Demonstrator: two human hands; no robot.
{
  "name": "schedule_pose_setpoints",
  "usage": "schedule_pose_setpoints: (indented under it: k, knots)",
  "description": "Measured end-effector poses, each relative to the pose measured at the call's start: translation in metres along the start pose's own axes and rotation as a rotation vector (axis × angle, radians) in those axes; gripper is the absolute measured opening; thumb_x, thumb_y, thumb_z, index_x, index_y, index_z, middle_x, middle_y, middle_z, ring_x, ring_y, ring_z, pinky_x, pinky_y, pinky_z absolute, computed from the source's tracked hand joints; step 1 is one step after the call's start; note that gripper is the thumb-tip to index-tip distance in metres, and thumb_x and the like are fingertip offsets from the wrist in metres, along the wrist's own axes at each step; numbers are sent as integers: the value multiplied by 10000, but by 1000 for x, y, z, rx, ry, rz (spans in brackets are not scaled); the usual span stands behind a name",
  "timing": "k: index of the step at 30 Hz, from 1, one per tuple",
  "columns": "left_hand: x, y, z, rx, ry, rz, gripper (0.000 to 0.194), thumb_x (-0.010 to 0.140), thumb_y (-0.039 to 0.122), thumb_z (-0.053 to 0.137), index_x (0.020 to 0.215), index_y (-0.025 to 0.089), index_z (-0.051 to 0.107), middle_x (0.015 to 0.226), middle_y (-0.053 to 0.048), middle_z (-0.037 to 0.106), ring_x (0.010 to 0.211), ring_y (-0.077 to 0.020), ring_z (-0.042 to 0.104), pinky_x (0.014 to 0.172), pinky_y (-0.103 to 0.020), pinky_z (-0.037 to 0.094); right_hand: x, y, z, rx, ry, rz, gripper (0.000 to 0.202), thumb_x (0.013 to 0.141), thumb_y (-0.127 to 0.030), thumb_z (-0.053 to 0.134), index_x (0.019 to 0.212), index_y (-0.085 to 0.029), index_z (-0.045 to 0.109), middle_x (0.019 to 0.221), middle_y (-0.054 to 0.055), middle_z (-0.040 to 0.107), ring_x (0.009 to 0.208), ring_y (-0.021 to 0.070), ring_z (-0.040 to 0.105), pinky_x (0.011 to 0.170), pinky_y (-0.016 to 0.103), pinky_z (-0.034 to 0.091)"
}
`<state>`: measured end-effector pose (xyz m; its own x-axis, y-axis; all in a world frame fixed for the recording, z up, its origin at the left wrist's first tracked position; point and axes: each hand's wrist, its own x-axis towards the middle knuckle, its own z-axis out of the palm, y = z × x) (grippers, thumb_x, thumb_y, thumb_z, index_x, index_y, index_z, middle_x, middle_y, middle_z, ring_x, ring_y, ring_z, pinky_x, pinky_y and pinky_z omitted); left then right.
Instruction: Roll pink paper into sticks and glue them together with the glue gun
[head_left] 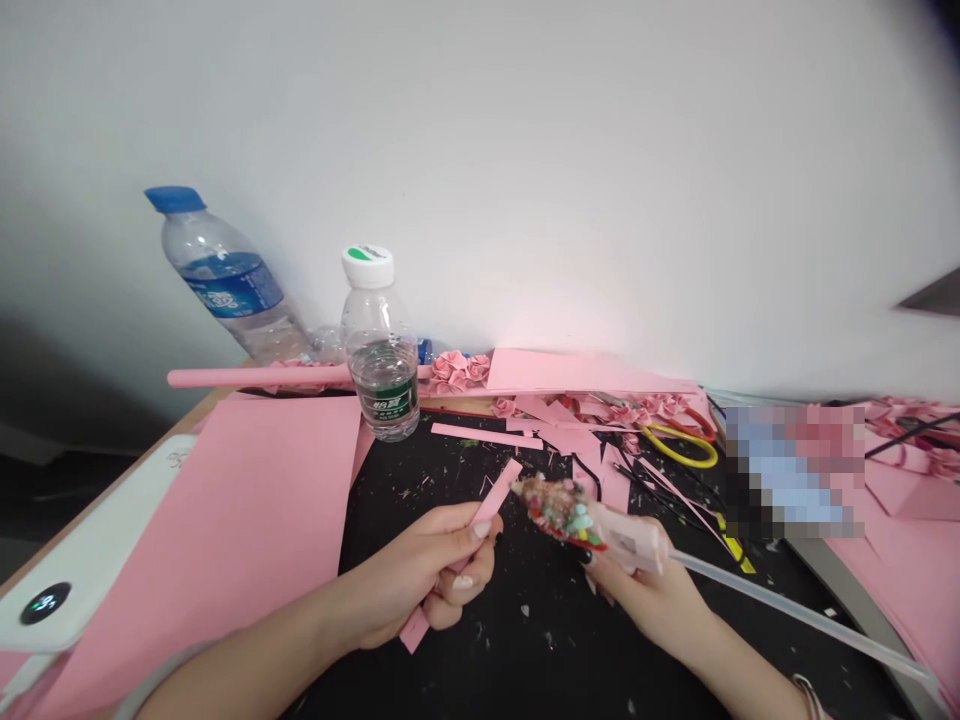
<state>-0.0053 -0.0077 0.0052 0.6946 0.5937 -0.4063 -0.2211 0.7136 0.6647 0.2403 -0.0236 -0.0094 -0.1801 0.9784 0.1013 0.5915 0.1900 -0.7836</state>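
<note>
My left hand (446,570) is closed round a narrow pink paper strip (499,492), whose upper end sticks out above the thumb and whose lower end shows below the fingers. In my right hand (637,585) is a hot glue gun (626,535) with a bead-crusted, colourful front. Its nozzle points left and is at the upper end of the strip; whether they touch I cannot tell. A long translucent glue stick (795,610) runs out of its back to the lower right. Both hands are over the black mat (517,660).
Left lie pink sheets (247,500) and a white power bank (97,550). A small water bottle (382,370) stands behind my left hand; a larger bottle (232,280) leans at the wall. Paper roses (457,370), yellow-handled scissors (682,460) and black cables lie behind, with paper scraps.
</note>
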Motion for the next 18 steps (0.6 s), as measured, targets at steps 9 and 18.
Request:
schedule_pose_setpoints:
  k: [9,18]
  knots:
    - [-1,-1,0,-4,-14,-4,175,921,340,435,838,186,422,555,71,336,432,-41,106,342,-140,70,2,4,-1,-3,2,-6,285,758,-425,574,593,-192,577,484,-1,552,425,127,496,403,232,411]
    - [-4,3,-1,-77,-37,-42,147,910,320,466,854,185,449,534,74,321,428,-37,112,336,-118,68,-4,12,-1,109,15,36,287,746,-460,607,681,-180,608,463,-11,537,391,117,457,375,232,387]
